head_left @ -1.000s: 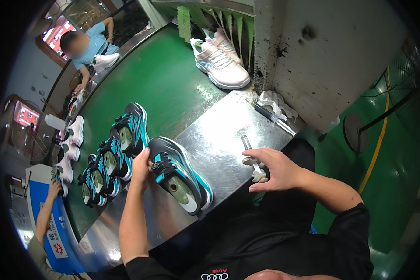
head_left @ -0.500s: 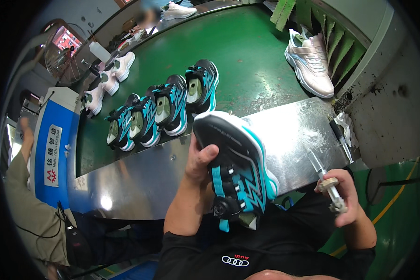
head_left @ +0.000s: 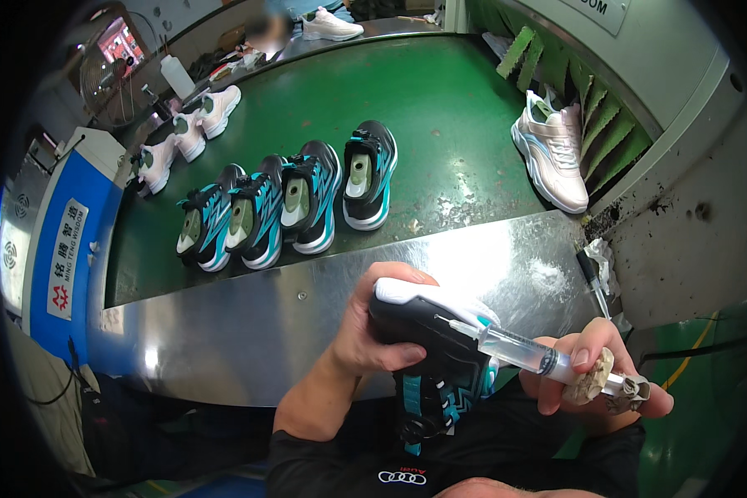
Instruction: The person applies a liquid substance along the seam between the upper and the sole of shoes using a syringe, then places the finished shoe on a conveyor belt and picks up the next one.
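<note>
Steel surface (head_left: 249, 324) at the edge of a green conveyor belt (head_left: 440, 124); a black-and-teal shoe (head_left: 432, 357) is held over it for syringe work.

The left hand (head_left: 373, 328) is clamped on the shoe, thumb across its side, white sole upward, just above the lap and touching nothing else. The right hand (head_left: 593, 373) is closed on a clear syringe (head_left: 515, 349), needle tip laid against the sole edge. It is judged that the shoe is best kept steady and the plunger pressed slowly, so that the fluid stays on the seam. Four matching shoes (head_left: 286, 203) are ranged on the belt, a white pair (head_left: 187, 137) beyond them, one white shoe (head_left: 552, 149) to the right. A blue cabinet (head_left: 46, 241) at left carries an upright white rectangular label (head_left: 66, 257) with red markings; a white sign with dark lettering is fixed at the upper right.
</note>
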The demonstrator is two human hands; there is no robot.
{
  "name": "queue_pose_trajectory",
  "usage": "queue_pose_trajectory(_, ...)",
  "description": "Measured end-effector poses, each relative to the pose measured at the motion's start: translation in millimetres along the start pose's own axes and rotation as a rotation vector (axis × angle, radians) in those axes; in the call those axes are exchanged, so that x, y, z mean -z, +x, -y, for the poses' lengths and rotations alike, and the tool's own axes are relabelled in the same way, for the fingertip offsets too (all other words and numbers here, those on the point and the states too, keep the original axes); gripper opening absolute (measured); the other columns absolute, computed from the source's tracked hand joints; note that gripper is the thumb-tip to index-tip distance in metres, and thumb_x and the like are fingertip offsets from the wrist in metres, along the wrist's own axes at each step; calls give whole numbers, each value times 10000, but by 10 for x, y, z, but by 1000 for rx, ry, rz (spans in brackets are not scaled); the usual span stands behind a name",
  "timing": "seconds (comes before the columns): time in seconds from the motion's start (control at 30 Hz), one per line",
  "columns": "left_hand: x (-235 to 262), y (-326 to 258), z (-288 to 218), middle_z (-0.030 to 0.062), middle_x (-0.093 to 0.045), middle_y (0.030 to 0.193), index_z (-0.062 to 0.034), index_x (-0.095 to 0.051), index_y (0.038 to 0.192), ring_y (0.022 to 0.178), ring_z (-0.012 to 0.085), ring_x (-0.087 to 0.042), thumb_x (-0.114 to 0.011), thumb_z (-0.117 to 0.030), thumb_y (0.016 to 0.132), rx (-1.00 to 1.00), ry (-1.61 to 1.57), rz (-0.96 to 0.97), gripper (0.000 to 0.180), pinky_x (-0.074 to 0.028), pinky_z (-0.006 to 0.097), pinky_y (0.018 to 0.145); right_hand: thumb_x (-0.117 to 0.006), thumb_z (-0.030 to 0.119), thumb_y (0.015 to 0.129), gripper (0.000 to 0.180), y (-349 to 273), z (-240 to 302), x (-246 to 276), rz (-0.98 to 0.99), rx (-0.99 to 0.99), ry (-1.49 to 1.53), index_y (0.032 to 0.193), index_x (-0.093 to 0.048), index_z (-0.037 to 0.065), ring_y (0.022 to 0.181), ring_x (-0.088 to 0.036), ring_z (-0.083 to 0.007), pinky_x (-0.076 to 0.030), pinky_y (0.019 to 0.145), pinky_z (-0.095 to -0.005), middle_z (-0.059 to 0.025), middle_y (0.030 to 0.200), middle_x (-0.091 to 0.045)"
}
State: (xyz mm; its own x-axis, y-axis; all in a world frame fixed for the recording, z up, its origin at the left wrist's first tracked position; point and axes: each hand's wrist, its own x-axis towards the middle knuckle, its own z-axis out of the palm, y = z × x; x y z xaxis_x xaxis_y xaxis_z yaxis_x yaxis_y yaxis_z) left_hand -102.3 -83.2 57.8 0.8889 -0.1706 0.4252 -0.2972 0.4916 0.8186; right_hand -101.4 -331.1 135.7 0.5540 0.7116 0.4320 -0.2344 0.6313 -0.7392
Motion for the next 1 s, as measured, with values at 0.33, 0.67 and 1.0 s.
queue_pose_trajectory(0.33, -33, -29, -57, 206, -553, 1015, -42, -416, 1124, 974, 329, -577, -769, -91, 592, -63, 10, 45, 641, -492, 438, 833, -655, 635, 691, 861, 49, -103, -37, -39, 8, 76, 1190, -424, -27, 922, -525, -238, -332, 846, -349, -149, 985, -576)
queue_pose_trajectory(0.67, -34, -37, -73, 203, -551, 1015, -39, -397, 1140, 957, 311, -582, -773, -120, 607, -66, 50, 13, 657, -496, 415, 817, -738, 557, 656, 887, 44, -104, -1, -2, -14, 60, 1211, -421, -58, 940, -525, -247, -385, 783, -325, -184, 999, -560)
queue_pose_trajectory(1.0, -21, -37, -88, 202, -539, 1028, -49, -355, 1161, 950, 273, -575, -760, -170, 617, 20, 16, -75, 689, -485, 361, 816, -759, 534, 642, 894, -29, -153, 66, 21, 14, 15, 1210, -420, -68, 923, -518, -248, -398, 763, -323, -172, 1008, -527)
